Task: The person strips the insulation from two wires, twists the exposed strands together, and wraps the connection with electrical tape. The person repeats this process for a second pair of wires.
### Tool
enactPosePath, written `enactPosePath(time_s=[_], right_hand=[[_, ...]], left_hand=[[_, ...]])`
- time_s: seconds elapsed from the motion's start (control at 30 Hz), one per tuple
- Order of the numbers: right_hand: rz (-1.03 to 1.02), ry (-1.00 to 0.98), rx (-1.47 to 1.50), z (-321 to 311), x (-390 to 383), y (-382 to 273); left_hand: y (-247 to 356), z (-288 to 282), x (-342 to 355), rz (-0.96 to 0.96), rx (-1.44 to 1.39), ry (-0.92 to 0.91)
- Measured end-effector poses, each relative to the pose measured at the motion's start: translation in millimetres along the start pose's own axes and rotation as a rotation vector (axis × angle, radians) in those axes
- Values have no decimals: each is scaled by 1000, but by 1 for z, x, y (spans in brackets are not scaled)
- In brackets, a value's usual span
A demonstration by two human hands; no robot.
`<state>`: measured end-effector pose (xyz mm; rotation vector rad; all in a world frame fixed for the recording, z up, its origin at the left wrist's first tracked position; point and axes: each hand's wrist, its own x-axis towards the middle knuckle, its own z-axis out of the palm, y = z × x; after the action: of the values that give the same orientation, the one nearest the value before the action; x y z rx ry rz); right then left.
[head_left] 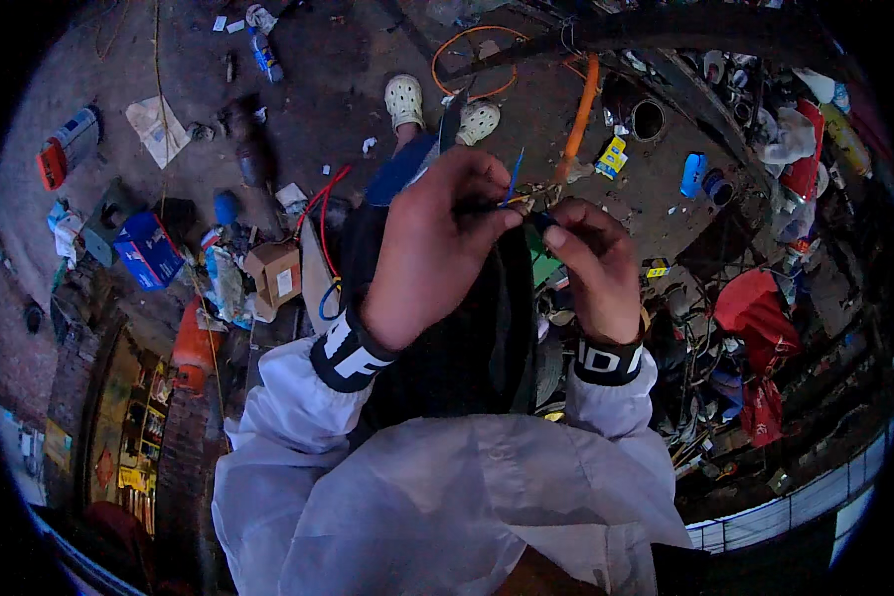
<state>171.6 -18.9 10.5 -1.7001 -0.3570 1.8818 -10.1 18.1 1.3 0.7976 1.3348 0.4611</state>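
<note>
Just above my lap, my left hand (437,238) is closed in a pinch, its thumb and fingertips pressed on a thin wire. A blue strand (514,177) of the wire sticks up beside those fingertips, with paler strands near it. My right hand (596,263) is closed too, thumb against fingers on a small dark piece at the wire's other side; its exact kind is too dim to make out. The two hands are a short gap apart. A dark blue, flat piece (399,179) shows behind my left hand.
Beyond my hands are pale clogs (403,99) on feet, an orange hose loop (475,62) and an orange pipe (579,114). A cardboard box (273,273), a blue box (147,250) and red cable (320,214) lie to the left. Clutter and red cloth (760,318) lie right.
</note>
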Motion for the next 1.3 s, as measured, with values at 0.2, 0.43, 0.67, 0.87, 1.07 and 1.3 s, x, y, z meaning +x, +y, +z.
enactPosePath(time_s=[0.2, 0.43, 0.67, 0.87, 1.07, 1.3], right_hand=[[-55, -38, -146, -14, 14, 19], [-98, -127, -63, -23, 29, 30], [-232, -25, -108, -13, 36, 37], [-276, 387, -309, -8, 22, 41], [-213, 374, -248, 19, 3, 26], [-102, 239, 207, 23, 15, 32]], left_hand=[[-4, -4, 3, -137, -138, -39], [-15, 3, 8, -237, -350, -77], [-16, 8, 9, -63, -183, 47], [-11, 6, 7, -4, -24, 80], [-19, 12, 4, 120, 36, 161], [-18, 8, 2, 104, 71, 108]])
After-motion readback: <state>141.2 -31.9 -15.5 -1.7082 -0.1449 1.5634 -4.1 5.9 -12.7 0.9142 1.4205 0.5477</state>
